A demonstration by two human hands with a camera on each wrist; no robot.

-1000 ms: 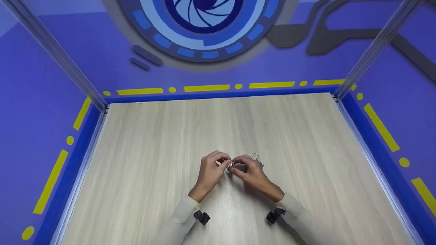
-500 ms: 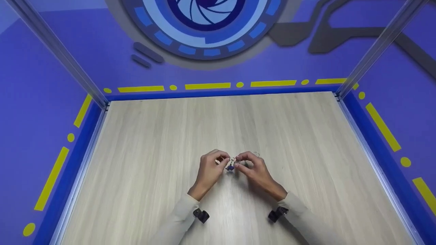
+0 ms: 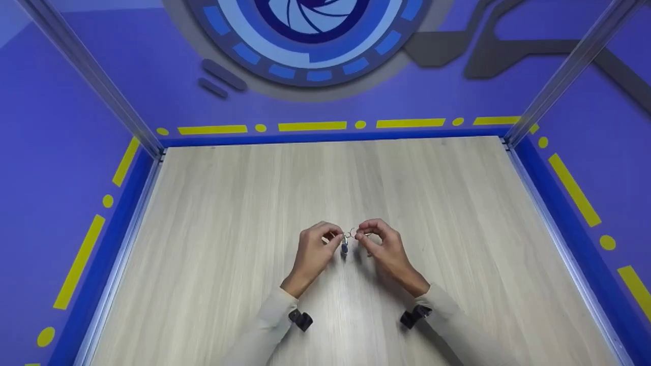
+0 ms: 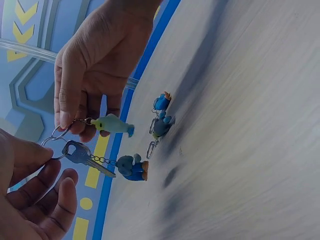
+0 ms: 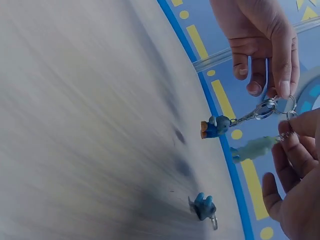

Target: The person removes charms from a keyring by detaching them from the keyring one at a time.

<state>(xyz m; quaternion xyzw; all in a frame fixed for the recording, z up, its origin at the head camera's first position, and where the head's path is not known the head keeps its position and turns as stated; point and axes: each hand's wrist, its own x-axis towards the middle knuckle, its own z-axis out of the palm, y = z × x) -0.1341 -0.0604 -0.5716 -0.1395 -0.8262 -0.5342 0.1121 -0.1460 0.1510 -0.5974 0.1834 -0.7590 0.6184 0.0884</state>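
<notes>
Hands, left hand (image 3: 316, 249) and right hand (image 3: 382, 249), pinch steel key rings (image 4: 59, 141) dangling blue charms (image 4: 131, 168)

Left hand (image 5: 262, 37) and right hand (image 5: 300, 170) are pinching a key ring (image 5: 289, 105); blue charm (image 5: 214, 127) is dangling; another blue charm (image 5: 203, 206) is lying on the table (image 5: 75, 125).

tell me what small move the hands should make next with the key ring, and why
Probably the right hand should slide the green charm's small ring along the key ring that the left hand pinches. The two rings meet between the fingertips, the key with its blue charm already hangs there, and the green one looks only partly on.
</notes>
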